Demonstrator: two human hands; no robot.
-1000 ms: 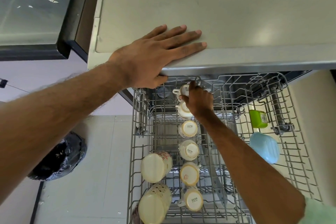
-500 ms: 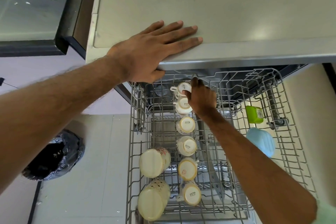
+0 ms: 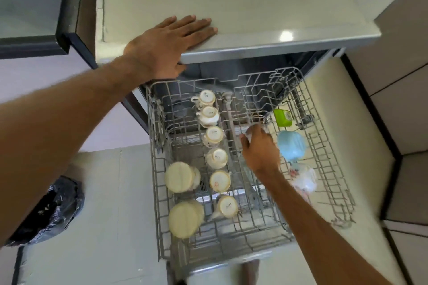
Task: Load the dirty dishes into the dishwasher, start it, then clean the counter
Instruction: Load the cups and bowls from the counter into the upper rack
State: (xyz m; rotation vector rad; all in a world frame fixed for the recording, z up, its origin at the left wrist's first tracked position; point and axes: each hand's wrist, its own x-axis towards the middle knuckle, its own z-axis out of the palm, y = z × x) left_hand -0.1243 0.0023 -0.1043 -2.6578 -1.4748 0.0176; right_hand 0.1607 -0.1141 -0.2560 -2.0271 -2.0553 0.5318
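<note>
Head view: the left hand (image 3: 166,46) lies flat, fingers straight, on the tabletop (image 3: 254,7) above the dishwasher. Below it the upper rack (image 3: 335,192) stands pulled out. The right hand (image 3: 259,150) reaches into the rack's middle, fingers curled at something pale and blurred just beside the blue bowl (image 3: 291,146); whether it grips that or a wire I cannot tell.

Count:
- six small cups (image 3: 214,135), upside down in one row
- two larger mugs (image 3: 179,177), on their sides left of the row
- one green container (image 3: 282,117)
- one blue bowl
- one clear item (image 3: 303,178), too blurred to name

The cups look like glazed ceramic: light, stiff, probably slippery when wet, and apt to chip against the wires. They are best taken round the body or by the handle and seated between the tines
</note>
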